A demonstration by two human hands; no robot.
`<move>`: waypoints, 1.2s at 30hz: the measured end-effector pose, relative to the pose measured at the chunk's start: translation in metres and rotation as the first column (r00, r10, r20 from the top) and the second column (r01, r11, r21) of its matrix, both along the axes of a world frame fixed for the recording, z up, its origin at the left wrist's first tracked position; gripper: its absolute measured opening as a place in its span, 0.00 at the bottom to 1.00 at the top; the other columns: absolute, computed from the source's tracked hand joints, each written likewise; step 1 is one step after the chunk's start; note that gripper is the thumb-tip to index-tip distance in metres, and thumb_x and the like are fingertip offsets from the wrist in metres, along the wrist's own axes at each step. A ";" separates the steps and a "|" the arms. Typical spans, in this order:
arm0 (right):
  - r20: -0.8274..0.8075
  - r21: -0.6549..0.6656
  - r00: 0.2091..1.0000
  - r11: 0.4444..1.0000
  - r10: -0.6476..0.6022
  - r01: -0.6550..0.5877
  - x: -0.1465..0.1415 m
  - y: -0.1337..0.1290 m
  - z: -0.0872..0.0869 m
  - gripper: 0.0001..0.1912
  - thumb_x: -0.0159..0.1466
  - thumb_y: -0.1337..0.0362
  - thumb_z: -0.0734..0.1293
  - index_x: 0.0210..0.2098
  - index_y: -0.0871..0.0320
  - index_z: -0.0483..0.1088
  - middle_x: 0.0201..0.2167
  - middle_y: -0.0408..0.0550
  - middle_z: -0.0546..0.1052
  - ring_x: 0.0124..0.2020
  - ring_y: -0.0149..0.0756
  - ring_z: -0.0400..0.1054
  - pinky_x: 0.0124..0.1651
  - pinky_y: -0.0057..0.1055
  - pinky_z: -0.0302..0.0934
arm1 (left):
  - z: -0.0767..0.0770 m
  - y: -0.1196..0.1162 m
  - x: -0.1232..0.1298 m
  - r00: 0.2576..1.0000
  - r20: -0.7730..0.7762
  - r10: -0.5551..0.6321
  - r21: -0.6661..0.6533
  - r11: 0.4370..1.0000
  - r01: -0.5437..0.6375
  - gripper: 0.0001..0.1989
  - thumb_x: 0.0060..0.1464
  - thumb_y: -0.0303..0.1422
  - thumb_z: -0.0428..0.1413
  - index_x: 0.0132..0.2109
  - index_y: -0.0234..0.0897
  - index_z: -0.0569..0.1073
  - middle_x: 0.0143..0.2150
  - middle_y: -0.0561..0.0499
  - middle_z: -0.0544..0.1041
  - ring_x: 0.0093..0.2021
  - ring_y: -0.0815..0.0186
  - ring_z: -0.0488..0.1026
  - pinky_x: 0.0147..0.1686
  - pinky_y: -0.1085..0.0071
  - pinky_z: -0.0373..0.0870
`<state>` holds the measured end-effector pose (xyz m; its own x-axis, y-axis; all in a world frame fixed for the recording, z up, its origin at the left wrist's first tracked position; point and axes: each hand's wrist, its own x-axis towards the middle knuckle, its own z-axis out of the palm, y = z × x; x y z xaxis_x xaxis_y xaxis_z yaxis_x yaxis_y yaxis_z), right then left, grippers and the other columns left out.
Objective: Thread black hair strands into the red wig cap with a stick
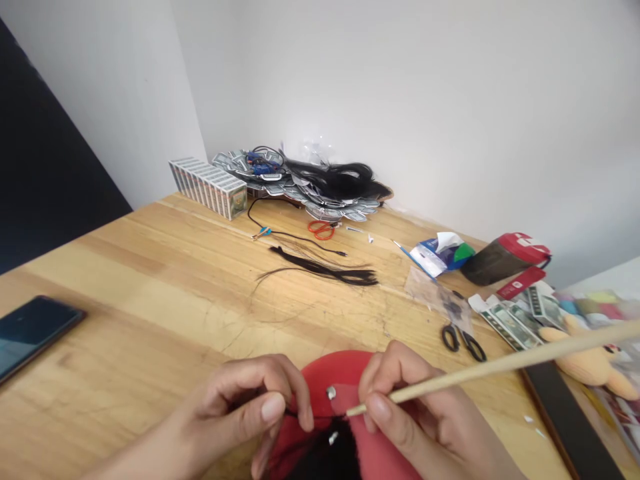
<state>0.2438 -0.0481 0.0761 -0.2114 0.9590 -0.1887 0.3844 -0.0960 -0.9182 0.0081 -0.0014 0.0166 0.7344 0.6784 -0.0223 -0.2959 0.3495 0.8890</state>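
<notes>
Left hand pinches a black strand — likely light, slippery, best held near its end. Right hand clamps a stiff-looking wooden stick near its tip.

Wooden stick and phone partly beyond side edges

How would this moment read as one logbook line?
left hand: pinching dark strand | right hand: holding pale stick, tip near strand | below hands: red rounded object, black hair on it | left edge: phone
</notes>
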 end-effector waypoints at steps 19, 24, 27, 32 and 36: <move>-0.077 0.076 0.997 0.996 -0.033 0.039 0.001 0.003 -0.007 0.16 0.70 0.49 0.65 0.32 0.53 0.71 0.29 0.43 0.76 0.31 0.37 0.71 0.35 0.30 0.61 | -0.009 0.000 -0.001 0.999 0.053 -0.007 0.011 1.000 0.006 0.13 0.67 0.39 0.55 0.37 0.36 0.75 0.45 0.48 0.78 0.29 0.73 0.74 0.33 0.75 0.69; -0.064 0.041 0.998 0.999 -0.005 0.008 0.002 0.003 -0.004 0.17 0.70 0.49 0.64 0.31 0.53 0.70 0.29 0.43 0.75 0.32 0.36 0.70 0.36 0.29 0.60 | -0.012 0.001 -0.002 0.995 0.100 0.008 -0.018 1.000 -0.006 0.12 0.67 0.39 0.55 0.37 0.36 0.74 0.45 0.49 0.78 0.28 0.75 0.75 0.30 0.78 0.67; -0.087 0.004 0.996 1.000 0.008 -0.008 0.002 0.004 -0.003 0.17 0.70 0.49 0.65 0.31 0.53 0.69 0.30 0.43 0.76 0.33 0.36 0.71 0.38 0.29 0.61 | -0.010 0.002 -0.001 0.996 0.084 0.020 -0.019 1.000 -0.018 0.14 0.67 0.39 0.56 0.36 0.34 0.73 0.44 0.48 0.78 0.26 0.76 0.74 0.29 0.78 0.66; -0.143 -0.039 0.990 0.999 0.003 -0.008 0.003 0.006 -0.001 0.16 0.69 0.50 0.67 0.31 0.54 0.70 0.29 0.42 0.76 0.33 0.35 0.71 0.37 0.28 0.61 | -0.009 0.003 0.000 0.996 0.082 0.029 0.005 1.000 -0.030 0.13 0.67 0.39 0.55 0.37 0.35 0.75 0.42 0.48 0.78 0.25 0.76 0.72 0.27 0.78 0.66; -0.222 -0.075 0.975 0.997 -0.026 0.009 0.003 0.006 0.000 0.15 0.69 0.51 0.68 0.31 0.54 0.70 0.29 0.41 0.77 0.34 0.33 0.71 0.40 0.27 0.62 | -0.004 0.004 0.000 0.999 -0.010 0.044 0.075 0.996 -0.043 0.14 0.66 0.42 0.55 0.39 0.37 0.78 0.40 0.49 0.76 0.26 0.75 0.70 0.29 0.77 0.67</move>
